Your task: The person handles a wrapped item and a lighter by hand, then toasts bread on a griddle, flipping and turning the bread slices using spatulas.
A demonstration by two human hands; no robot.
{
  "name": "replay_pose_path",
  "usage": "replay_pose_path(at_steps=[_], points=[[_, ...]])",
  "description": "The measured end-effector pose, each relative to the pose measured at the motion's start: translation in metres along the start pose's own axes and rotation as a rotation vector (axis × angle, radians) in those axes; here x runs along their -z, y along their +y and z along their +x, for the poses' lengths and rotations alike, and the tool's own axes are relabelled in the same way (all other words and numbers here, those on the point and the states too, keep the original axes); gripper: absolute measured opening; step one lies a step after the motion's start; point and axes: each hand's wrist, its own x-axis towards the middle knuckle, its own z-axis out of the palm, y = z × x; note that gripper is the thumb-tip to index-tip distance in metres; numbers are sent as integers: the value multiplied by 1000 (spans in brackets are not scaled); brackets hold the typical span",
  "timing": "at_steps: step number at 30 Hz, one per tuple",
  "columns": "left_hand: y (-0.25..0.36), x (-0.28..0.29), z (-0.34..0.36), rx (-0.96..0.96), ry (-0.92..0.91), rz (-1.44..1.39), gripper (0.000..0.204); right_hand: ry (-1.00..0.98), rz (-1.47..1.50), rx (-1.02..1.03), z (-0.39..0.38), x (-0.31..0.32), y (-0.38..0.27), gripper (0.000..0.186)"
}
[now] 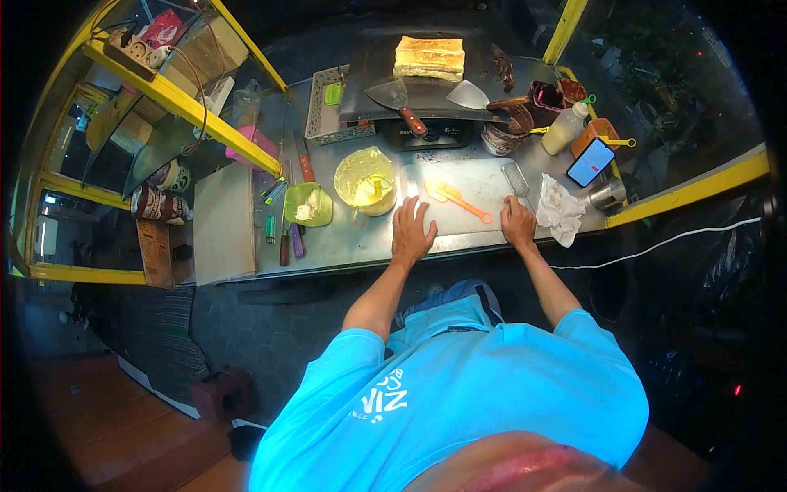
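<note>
My left hand lies flat on the steel counter, fingers spread, holding nothing. Just beyond it stand a yellow-lidded tub and an orange spatula. My right hand rests with curled fingers near the counter's front edge, beside a crumpled white cloth and below a small metal grater. Nothing shows in its grasp. Farther back, a toasted block of bread sits on a dark griddle with two metal scrapers lying on it.
A green bowl and knives lie at the left. A squeeze bottle, jars, a phone with a lit screen and a metal cup stand at the right. Yellow frame bars edge the stall.
</note>
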Motion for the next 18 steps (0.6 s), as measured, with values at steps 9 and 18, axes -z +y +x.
replay_pose_path(at_steps=[9,18], points=[[1,1,1,-1,-5,6,46,9,-2,4,1,1,-1,14],[1,-1,1,8,-8,6,46,-1,-1,5,1,2,-1,13]])
